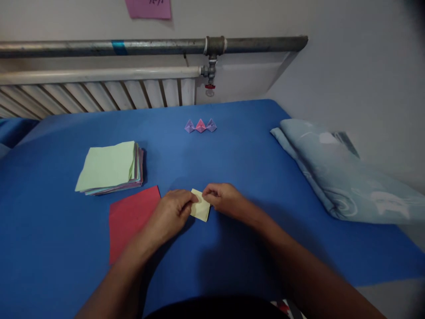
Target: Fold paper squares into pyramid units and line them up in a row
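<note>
A small folded square of pale yellow paper [201, 210] is between my two hands, just above or on the blue surface [232, 155]. My left hand [171, 212] grips its left edge, thumb and fingers closed on it. At its upper right, my right hand [223, 198] pinches the paper with the fingertips together. Beneath my left wrist and beside it lies a flat red sheet of paper [128, 221], partly covered by the forearm. Farther left sits a stack of coloured paper [108, 166], light green on top.
Three small folded paper shapes [200, 126], two purple and one pink, stand in a row toward the back. A folded grey-green blanket [325, 173] lies at the right. Behind the blue surface are a white radiator [99, 95], a metal pipe [159, 47] and a red-handled valve [210, 86].
</note>
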Tool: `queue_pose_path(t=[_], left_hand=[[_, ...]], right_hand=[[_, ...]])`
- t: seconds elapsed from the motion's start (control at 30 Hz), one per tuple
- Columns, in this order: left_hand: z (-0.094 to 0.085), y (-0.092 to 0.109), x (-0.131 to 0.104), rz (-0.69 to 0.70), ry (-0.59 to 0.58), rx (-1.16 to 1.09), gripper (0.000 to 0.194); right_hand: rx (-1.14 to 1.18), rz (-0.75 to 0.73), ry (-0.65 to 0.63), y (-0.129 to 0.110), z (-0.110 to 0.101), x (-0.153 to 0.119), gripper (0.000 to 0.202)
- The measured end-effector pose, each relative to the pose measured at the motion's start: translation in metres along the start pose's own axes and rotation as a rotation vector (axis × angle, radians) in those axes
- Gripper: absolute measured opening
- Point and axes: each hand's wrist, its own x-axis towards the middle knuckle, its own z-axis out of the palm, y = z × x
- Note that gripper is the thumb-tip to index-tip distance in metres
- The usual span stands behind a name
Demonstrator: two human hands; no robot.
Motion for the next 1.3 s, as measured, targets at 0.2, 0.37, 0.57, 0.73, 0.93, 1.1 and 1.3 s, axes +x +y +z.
queue_pose_path(t=[0.2,0.37,0.57,0.73,0.93,1.1,1.3], left_hand=[[0.008,-0.010,-0.019,0.056,-0.092,0.203,0.033],[0.006,-0.012,-0.019,0.058,-0.097,0.233,0.032],[0.004,-0.016,-0.017,0.058,-0.120,0.210,0.032],[0.001,-0.020,-0.014,0.083,-0.145,0.208,0.020],[0.002,-0.019,-0.014,0.147,-0.143,0.313,0.022],[0.004,-0.013,-0.014,0.187,-0.130,0.395,0.012],[0.004,-0.012,-0.014,0.204,-0.101,0.406,0.014]], right_hand=[[-0.094,-0.047,-0.040,-0.006,-0.007,-0.008,0.026],[-0.314,-0.123,-0.055,-0.007,-0.016,-0.021,0.029],[-0.356,-0.145,-0.101,-0.003,-0.018,-0.026,0.034],[-0.338,-0.159,-0.100,0.000,-0.018,-0.023,0.028],[-0.345,-0.177,-0.096,0.004,-0.017,-0.021,0.027],[-0.397,-0.226,-0.108,0.004,-0.018,-0.020,0.021],[-0.466,-0.228,-0.057,0.004,-0.012,-0.018,0.024]])
